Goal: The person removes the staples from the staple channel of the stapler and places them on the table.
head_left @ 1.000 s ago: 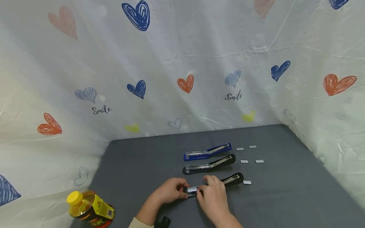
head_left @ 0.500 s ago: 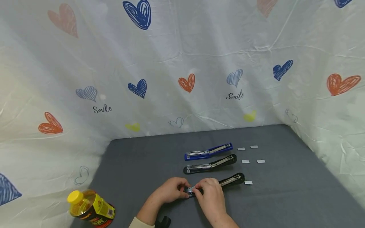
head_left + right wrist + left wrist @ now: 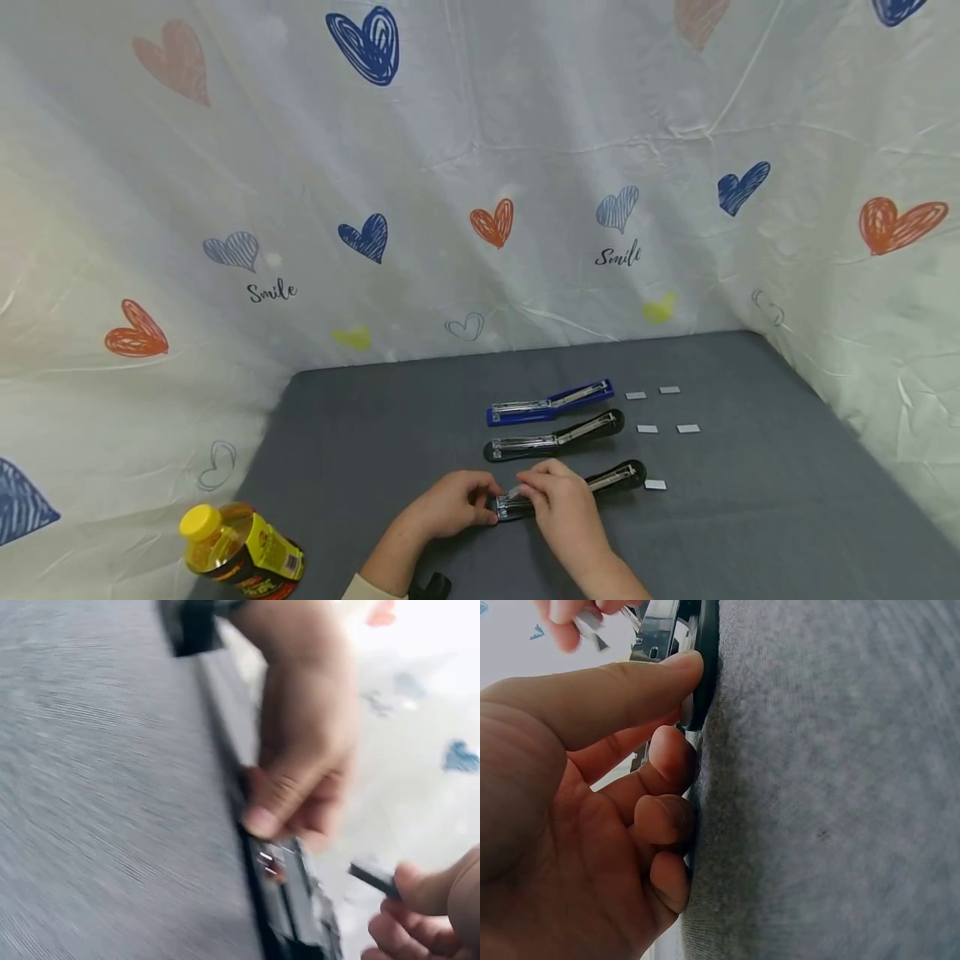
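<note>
On the grey table nearest me lies an opened black stapler (image 3: 617,477), its handle end swung out to the right. My left hand (image 3: 452,504) pinches its front end between thumb and fingers, the other fingertips on the cloth in the left wrist view. Just above the metal channel, my right hand (image 3: 567,510) pinches a short strip of staples (image 3: 373,880) by one end. In the right wrist view the strip is apart from the stapler. Behind lie a second opened black stapler (image 3: 555,437) and an opened blue stapler (image 3: 551,402).
Several staple strips lie right of the staplers, one strip (image 3: 656,485) beside the nearest stapler's handle end. A yellow-capped bottle (image 3: 251,550) stands at the left front. A white curtain (image 3: 420,292) printed with hearts hangs behind the table (image 3: 375,417).
My right hand slid left to the stapler's front, then rose slightly with the staple strip. The left hand keeps its grip on the front end.
</note>
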The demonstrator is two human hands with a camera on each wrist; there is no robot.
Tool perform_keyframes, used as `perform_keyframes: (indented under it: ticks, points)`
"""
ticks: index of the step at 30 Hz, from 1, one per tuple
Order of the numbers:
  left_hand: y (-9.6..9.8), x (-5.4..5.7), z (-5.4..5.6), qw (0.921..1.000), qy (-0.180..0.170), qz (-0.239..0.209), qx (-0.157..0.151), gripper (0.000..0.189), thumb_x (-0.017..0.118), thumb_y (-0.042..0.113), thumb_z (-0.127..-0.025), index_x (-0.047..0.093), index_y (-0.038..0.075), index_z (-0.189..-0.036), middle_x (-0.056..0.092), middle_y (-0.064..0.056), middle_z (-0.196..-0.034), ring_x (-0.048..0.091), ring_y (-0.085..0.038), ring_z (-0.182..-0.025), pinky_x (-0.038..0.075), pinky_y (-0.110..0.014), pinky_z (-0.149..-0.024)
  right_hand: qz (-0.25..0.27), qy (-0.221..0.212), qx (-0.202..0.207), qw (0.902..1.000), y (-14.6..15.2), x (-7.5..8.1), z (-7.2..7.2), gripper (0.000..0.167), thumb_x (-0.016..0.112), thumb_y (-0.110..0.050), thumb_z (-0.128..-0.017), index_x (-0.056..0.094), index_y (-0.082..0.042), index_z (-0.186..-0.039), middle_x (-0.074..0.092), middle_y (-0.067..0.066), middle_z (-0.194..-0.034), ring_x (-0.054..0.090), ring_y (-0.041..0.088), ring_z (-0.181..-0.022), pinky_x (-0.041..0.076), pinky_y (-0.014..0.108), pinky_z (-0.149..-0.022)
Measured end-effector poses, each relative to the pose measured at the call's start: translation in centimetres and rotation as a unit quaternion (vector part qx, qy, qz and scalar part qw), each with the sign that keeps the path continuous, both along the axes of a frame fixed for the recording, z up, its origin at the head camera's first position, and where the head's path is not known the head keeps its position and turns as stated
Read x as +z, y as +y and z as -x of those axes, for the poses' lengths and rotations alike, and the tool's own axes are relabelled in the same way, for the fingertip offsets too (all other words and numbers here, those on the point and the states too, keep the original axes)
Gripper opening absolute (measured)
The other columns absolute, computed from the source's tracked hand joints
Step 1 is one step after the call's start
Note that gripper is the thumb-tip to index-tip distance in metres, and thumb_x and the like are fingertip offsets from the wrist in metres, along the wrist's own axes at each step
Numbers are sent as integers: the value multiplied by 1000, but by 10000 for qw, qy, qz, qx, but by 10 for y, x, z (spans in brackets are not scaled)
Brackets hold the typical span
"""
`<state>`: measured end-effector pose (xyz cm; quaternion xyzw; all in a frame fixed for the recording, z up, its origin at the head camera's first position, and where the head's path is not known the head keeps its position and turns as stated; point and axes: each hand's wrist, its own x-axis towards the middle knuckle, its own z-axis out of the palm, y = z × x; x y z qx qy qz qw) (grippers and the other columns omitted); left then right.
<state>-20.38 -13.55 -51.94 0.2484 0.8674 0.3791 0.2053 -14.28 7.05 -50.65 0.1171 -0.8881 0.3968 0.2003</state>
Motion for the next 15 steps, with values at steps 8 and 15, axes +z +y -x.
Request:
perform_keyframes:
  ticks: [8,15]
  points:
    - [1,0,-3,9998,-97,-77,152,25,84,10,-84,77,13,-107,53,8,-68,45,-6,-58,35,-23,-57,1760,-330,304,9834,44,14,-6,17,82,0,-82,83,-13,-91,72,-10,-92,67,8,-88,54,19,-72]
    - [1,-1,-3,9997,-92,-102,179,26,85,10,-84,77,13,-108,53,7,-67,44,-7,-57,35,-24,-57,2700,186,548,9611,91,15,-14,20,75,14,-84,80,3,-99,73,13,-100,67,8,-95,54,19,-77]
